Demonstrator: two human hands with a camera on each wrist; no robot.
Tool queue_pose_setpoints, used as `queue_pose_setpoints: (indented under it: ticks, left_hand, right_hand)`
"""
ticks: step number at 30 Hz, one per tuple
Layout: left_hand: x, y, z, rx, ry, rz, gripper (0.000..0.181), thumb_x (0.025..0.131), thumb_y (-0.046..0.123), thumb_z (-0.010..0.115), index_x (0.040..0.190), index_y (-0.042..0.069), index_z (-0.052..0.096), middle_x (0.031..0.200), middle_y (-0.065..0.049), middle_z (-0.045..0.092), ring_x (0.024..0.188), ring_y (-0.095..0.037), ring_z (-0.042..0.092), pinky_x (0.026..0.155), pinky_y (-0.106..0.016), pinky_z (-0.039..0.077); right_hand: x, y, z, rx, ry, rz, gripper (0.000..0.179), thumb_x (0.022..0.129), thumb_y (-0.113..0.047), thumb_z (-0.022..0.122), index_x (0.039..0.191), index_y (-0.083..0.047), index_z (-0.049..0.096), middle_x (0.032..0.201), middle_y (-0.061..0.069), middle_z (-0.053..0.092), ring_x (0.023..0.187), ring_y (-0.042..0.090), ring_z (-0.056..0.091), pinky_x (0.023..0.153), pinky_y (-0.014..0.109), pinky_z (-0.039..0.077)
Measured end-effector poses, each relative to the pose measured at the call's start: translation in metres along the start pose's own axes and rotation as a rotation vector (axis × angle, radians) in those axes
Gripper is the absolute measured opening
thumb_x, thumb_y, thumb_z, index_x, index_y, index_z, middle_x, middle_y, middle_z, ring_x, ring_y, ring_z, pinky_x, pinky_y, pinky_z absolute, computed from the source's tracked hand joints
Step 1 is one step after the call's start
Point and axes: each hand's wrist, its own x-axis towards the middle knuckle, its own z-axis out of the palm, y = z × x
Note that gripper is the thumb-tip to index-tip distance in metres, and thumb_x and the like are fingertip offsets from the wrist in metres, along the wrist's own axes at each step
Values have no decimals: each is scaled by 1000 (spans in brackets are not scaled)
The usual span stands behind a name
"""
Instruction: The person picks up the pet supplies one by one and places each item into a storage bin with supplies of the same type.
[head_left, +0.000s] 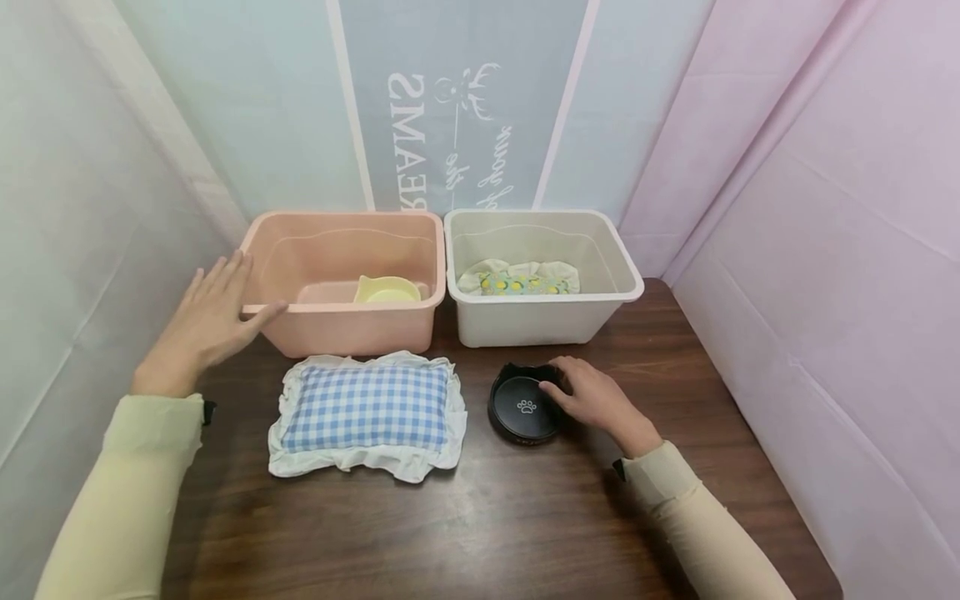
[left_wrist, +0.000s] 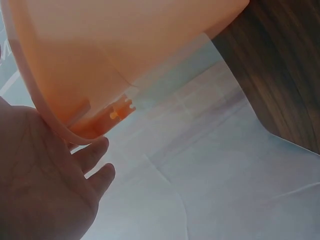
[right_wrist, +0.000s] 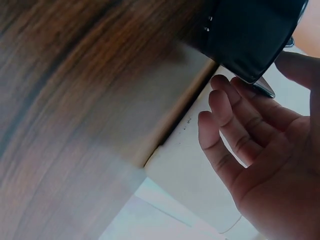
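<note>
A black pet bowl with a white paw print and ear-like points on its rim is at the right of the table. My right hand pinches its right rim, thumb over the top edge and fingers outside. The right wrist view shows the bowl between the thumb and index finger of that hand, the other fingers loosely bent. At the left, my left hand rests with spread fingers against the corner of the pink bin. A blue checked cushion with a white frill lies between the hands.
Inside the pink bin is a yellow cat-eared bowl. Right beside that bin stands a white bin, which holds a lemon-patterned cushion. Cloth walls enclose the brown wooden table at the back and sides.
</note>
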Motion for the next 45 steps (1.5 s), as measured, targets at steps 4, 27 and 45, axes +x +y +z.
queue_pose_setpoints:
  ticks: [4,27,45]
  left_hand:
    - [1,0,-2,7,-18,-3,101,109,66,41,170,0,-4,177,-26,-6,164,-47,-5,131,-58,-14]
    - [11,-3,-6,-11,-78,-30,107,107,69,39,167,-4,-9,175,-27,-13,163,-50,-6,131,-58,-14]
    - [15,-5,-2,-71,-66,-43,109,106,70,43,167,-2,-12,175,-24,-20,163,-49,-10,132,-61,-4]
  right_hand:
    - [0,-1,0,-1,-15,9,45,107,-36,68,135,-2,67,122,15,72,107,30,68,91,55,58]
    - [7,5,2,30,-76,36,25,112,-34,59,123,-13,68,87,-3,66,80,18,63,75,49,55]
    - [13,11,3,65,-65,9,25,113,-31,56,119,-12,71,101,2,75,89,19,69,84,50,58]
